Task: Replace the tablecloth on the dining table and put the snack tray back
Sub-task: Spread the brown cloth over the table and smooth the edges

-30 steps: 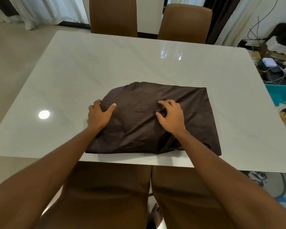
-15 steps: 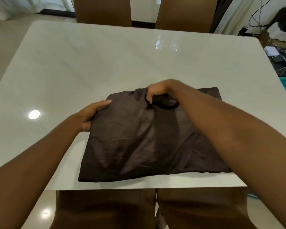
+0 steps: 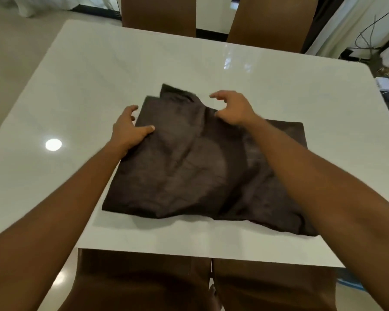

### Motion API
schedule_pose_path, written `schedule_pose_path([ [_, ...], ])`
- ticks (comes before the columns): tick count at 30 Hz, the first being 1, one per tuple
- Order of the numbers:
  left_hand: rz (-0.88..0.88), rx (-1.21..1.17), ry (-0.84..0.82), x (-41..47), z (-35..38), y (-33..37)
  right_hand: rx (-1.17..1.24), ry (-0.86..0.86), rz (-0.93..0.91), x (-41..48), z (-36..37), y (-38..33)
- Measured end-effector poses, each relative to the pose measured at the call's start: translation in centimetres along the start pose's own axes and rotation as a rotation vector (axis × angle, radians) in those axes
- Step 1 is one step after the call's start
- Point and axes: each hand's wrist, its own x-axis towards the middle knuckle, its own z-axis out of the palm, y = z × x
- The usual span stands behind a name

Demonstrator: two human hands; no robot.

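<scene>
Right there on the near half of the white glossy dining table (image 3: 76, 86) lies the dark brown tablecloth (image 3: 189, 164), folded into a thick, rumpled rectangle. Its near edge sits close to the table's near edge, and a loose layer sticks out at its far left corner.

The person's left hand (image 3: 130, 129) grips the cloth at its left edge: the thumb (image 3: 149, 129) lies flat on top of the fabric and the fingers curl round the edge beside it. The right hand (image 3: 231, 108) hovers at the cloth's far edge, thumb and fingers spread apart in a loose claw with nothing between them. Only the thumb tip looks to touch the fabric, and the forefinger points left in the air over the bare tabletop.

A round light reflection (image 3: 53, 144) shines on the table to the left of the left hand. Two brown far chairs (image 3: 158, 14) stand pushed in at the far side, and two brown near chairs (image 3: 139, 283) sit tucked under the near edge. Cables (image 3: 368, 39) trail at the far right.
</scene>
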Motion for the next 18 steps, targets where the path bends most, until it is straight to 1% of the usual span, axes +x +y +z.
schedule_pose_path([
  [1, -0.016, 0.17, 0.016, -0.5, 0.1, -0.7, -0.081, 0.06, 0.002, -0.9, 1.0, 0.4],
  [2, -0.029, 0.286, 0.019, -1.0, 0.3, -1.4, -0.079, 0.082, -0.007, -1.8, 2.0, 0.7],
  [3, -0.042, 0.335, 0.029, -1.9, 0.4, -2.0, -0.051, 0.102, -0.024, -2.7, 3.0, 0.8],
  [4, -0.062, 0.322, 0.037, -2.6, 0.6, -2.5, -0.039, 0.12, -0.038, -3.6, 3.8, 0.8],
  [6, -0.126, 0.184, 0.053, -4.2, 0.7, -3.2, -0.064, 0.124, -0.041, -5.8, 5.4, 1.1],
  [7, -0.149, 0.142, 0.034, -5.0, 0.7, -3.5, -0.108, 0.105, -0.03, -6.8, 6.0, 1.4],
  [8, -0.154, 0.155, 0.019, -6.0, 0.7, -3.9, -0.179, 0.084, -0.023, -8.0, 6.6, 2.0],
  [9, -0.132, 0.2, 0.035, -6.6, 0.6, -4.3, -0.25, 0.075, -0.018, -8.9, 6.9, 2.6],
  [10, -0.094, 0.268, 0.086, -7.1, 0.4, -4.6, -0.294, 0.082, -0.002, -9.5, 6.8, 3.3],
  [12, -0.042, 0.407, 0.233, -7.6, 0.3, -4.4, -0.299, 0.092, 0.056, -9.8, 5.8, 4.6],
  [14, 0.054, 0.49, 0.328, -8.0, 0.9, -3.1, -0.299, 0.084, 0.105, -9.2, 3.8, 5.8],
  [16, 0.18, 0.478, 0.316, -8.0, 1.9, -1.3, -0.317, 0.052, 0.125, -8.1, 1.7, 7.2],
  [18, 0.338, 0.484, 0.205, -7.2, 3.2, 0.5, -0.334, 0.014, 0.158, -7.0, -0.2, 8.3],
])
